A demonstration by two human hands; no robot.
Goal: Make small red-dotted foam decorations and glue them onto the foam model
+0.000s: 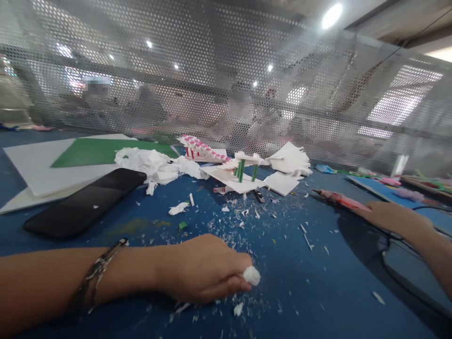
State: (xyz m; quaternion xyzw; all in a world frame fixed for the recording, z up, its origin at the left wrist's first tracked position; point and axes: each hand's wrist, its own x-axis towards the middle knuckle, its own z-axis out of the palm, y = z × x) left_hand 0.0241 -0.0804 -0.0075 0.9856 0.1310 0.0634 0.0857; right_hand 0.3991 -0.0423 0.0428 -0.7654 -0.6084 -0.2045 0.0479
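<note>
My left hand (pixel 212 273) rests low over the table, closed around a small white wad (pixel 252 275), perhaps tissue or foam; its rounded end pokes out between thumb and forefinger. At the right, my right hand (pixel 395 217) is closed on the back of a reddish tool (pixel 342 199) that looks like a glue gun. Its dark tip points left, and a black cord (pixel 391 268) runs below the hand. Ahead stands a small white model with green posts (pixel 241 170) on a white base. Behind it is a white model stair with pink-edged steps (pixel 203 143).
A black phone (pixel 86 202) lies at left beside white boards (pixel 38 165) and a green sheet (pixel 84 153). Crumpled tissue (pixel 148 162) sits behind it. White scraps (pixel 178 208) litter the blue table (pixel 282 301). A perforated metal screen (pixel 212 66) rises along the back.
</note>
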